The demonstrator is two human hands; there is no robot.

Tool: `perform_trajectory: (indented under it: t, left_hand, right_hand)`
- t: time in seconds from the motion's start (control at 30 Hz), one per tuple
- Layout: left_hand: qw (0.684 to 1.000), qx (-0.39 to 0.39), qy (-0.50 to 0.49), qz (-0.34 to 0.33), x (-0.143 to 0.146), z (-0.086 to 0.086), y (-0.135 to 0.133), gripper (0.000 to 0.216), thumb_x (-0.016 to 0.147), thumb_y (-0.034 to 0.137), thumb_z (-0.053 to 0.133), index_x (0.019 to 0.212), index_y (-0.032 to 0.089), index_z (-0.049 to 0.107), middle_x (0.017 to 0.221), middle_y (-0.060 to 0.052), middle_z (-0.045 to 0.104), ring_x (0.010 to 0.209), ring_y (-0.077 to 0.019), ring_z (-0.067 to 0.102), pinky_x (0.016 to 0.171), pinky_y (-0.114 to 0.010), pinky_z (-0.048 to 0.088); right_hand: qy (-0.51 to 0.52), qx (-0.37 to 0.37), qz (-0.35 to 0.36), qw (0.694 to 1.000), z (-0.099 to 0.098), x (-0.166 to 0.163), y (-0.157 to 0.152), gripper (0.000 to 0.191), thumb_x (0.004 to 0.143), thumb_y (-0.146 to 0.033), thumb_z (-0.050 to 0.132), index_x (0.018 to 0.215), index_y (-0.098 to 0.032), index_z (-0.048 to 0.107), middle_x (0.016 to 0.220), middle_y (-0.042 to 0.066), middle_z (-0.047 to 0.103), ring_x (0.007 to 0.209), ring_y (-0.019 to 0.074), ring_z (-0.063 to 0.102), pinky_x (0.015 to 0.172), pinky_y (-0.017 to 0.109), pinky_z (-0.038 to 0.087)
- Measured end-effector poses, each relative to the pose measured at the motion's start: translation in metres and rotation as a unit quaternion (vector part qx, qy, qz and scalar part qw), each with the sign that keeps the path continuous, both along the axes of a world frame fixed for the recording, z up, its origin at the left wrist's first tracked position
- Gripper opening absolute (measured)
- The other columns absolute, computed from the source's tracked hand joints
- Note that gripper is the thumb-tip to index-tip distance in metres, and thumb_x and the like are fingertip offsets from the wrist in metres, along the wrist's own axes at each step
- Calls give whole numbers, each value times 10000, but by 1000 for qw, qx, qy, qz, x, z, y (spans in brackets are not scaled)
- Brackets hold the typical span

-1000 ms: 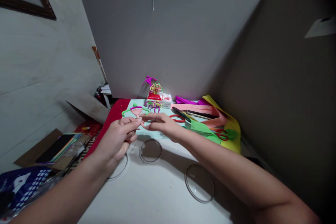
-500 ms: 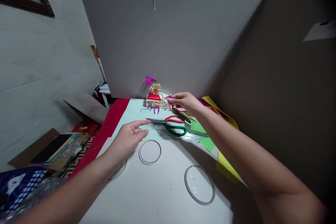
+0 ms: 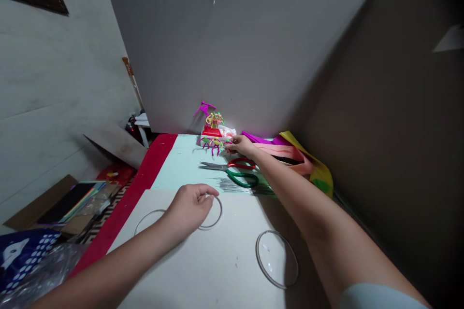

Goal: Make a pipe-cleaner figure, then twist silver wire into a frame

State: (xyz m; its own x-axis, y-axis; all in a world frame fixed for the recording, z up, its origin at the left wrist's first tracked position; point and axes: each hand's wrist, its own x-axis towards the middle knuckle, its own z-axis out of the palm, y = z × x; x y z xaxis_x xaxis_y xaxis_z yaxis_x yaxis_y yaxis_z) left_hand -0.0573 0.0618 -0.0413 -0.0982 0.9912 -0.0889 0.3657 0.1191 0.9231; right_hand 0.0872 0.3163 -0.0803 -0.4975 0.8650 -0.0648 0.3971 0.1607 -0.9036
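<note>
Narrow corner: pale wall (image 3: 54, 67) at left, grey board (image 3: 224, 48) behind, dark brown panel (image 3: 373, 154) at right. Work surface is a white card sheet (image 3: 203, 275) lapped over a mint card sheet (image 3: 184, 159), with a red strip (image 3: 145, 178) down the left edge.

Left to right:
- Lower left: blue patterned bag (image 3: 21, 256) and cardboard box (image 3: 43, 205) holding stacked coloured paper (image 3: 68, 212). Both sit below the red strip.
- Left hand (image 3: 188, 207): on the white card, fingers curled over the rim of a thin clear plastic ring (image 3: 213, 215). Looks like a grip, not a firm clench. A second ring (image 3: 147, 217) lies partly under the wrist.
- Pipe-cleaner figures (image 3: 213, 128): upper middle, on and around a red-and-white box (image 3: 217, 133).
- Right hand (image 3: 241, 145): fingertips pinched at the figures' right side. Too small to tell if it holds a piece.
- Scissors (image 3: 232, 171), red and green handles: on the mint card, just below the right forearm.
- Clear round lid (image 3: 277, 259): on the white card, lower right of centre.
- Pink foam strips (image 3: 279, 151) and yellow foam (image 3: 322, 176): far right, against the panel.

Risks: figures stand close together, so a fingertip snag could topple them. A forearm drop could catch the scissors. Slack grip on the light ring could let it skid.
</note>
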Motion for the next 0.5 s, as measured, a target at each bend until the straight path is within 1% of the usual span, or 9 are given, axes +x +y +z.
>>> perform_trajectory:
  t: [0.17, 0.3, 0.4, 0.5]
  left_hand:
    - [999, 24, 24, -17, -3, -19, 0, 197, 720, 260, 556, 807, 201, 723, 406, 71, 339, 366, -104, 276, 413, -230, 161]
    - [993, 47, 105, -29, -3, -24, -1, 251, 771, 298, 511, 862, 209, 728, 405, 65, 369, 370, -118, 321, 419, -238, 208]
    - [980, 68, 181, -37, -3, -22, -3, 298, 805, 299, 467, 907, 203, 730, 464, 30, 507, 426, -135, 435, 463, -242, 306]
    - [964, 77, 249, -45, -1, -19, -4, 326, 822, 274, 434, 961, 214, 724, 604, -11, 655, 519, -155, 547, 544, -253, 393]
  right_hand:
    - [-53, 6, 36, 998, -5, 4, 1, 304, 892, -306, 539, 1149, -143, 539, 1127, 81, 579, 945, 191, 600, 795, 388, 519]
    - [-94, 36, 35, 994, -7, 6, 5, 309, 890, -312, 542, 1149, -146, 541, 1140, 79, 574, 963, 201, 594, 809, 396, 513]
    - [-122, 54, 27, 991, -8, 6, 7, 308, 889, -319, 541, 1139, -141, 550, 1141, 71, 574, 976, 216, 590, 816, 401, 509]
    - [-144, 63, 27, 987, -9, 5, 10, 304, 893, -315, 535, 1144, -145, 547, 1145, 75, 573, 976, 210, 590, 818, 400, 509]
